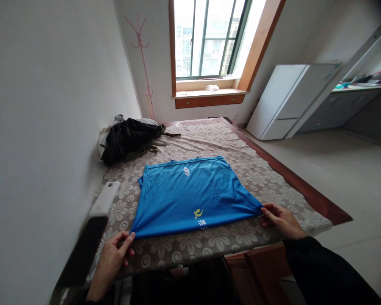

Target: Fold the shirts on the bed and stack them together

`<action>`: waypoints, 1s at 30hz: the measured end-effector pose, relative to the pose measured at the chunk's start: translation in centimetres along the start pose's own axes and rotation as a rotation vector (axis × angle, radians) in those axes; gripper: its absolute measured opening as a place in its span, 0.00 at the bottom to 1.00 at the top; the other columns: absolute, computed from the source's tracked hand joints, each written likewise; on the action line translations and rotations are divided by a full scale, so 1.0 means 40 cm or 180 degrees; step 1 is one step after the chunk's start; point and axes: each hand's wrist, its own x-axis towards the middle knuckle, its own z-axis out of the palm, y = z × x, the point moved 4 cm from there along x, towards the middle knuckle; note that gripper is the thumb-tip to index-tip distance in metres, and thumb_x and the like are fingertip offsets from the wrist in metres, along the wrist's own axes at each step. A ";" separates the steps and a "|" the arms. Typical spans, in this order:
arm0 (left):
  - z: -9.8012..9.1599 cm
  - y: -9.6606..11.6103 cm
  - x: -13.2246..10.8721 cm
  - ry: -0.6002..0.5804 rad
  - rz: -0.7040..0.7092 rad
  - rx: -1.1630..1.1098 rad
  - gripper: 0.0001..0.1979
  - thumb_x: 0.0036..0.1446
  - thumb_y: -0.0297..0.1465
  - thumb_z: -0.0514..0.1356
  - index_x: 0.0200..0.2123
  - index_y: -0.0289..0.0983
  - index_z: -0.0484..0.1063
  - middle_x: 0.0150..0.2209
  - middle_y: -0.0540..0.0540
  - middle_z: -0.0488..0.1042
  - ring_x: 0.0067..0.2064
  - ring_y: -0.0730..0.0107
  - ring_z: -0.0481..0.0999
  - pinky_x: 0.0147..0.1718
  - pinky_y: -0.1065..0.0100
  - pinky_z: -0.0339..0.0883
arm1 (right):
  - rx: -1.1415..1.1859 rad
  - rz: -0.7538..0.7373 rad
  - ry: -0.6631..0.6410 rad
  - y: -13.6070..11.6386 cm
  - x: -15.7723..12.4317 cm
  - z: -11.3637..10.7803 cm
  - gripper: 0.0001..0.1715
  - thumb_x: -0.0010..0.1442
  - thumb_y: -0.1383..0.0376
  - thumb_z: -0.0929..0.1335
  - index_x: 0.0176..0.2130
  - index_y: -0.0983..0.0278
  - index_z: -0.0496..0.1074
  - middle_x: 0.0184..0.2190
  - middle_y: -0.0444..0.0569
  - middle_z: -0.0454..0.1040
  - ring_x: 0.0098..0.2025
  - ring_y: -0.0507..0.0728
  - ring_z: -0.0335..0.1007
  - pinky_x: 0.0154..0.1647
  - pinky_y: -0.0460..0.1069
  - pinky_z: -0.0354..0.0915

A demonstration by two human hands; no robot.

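Garment (190,195), blue, spread on the table (305,197) in front of the person, near edge stretched between both hands. Left near corner pinched between thumb and fingers of the left hand (113,254). Body of it lies flattish, paler at the far hem, deeper blue toward the near edge. White feather-like mark at far middle; yellow curl and white characters lower down, the lettering cut off at the near edge. Right near corner drawn to a point in the right hand (282,219), thumb closed against fingers on the fabric.

Surroundings, from left: dark block (82,250) by the wall, white slab (104,198) at its far end. Black bundle (130,137) with straps takes up the far left of the table, near the garment's far left corner. Pink coat stand (143,59) behind; then window (206,40), white lump (212,88) on its sill; tall white fridge (279,99); grey cabinets (322,111) at far right.

Materials, same order: slab smooth, round-cornered. Bundle soft, crumpled. Garment thin, faintly creased, roughly four-sided. Cover (216,243) beneath grey-brown with pale flowers and rings, wavy-edged. Table's right border reddish-brown, glossy, wood-like; floor (352,182) pale, tiled
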 end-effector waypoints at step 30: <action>-0.054 -0.070 -0.035 -0.0170 -0.0378 -0.0053 0.35 0.32 0.65 0.68 0.29 0.39 0.76 0.28 0.45 0.78 0.33 0.52 0.81 0.24 0.64 0.76 | -0.0292 0.0479 -0.0119 0.052 -0.070 -0.048 0.31 0.43 0.45 0.78 0.39 0.60 0.72 0.22 0.44 0.76 0.21 0.58 0.73 0.18 0.50 0.69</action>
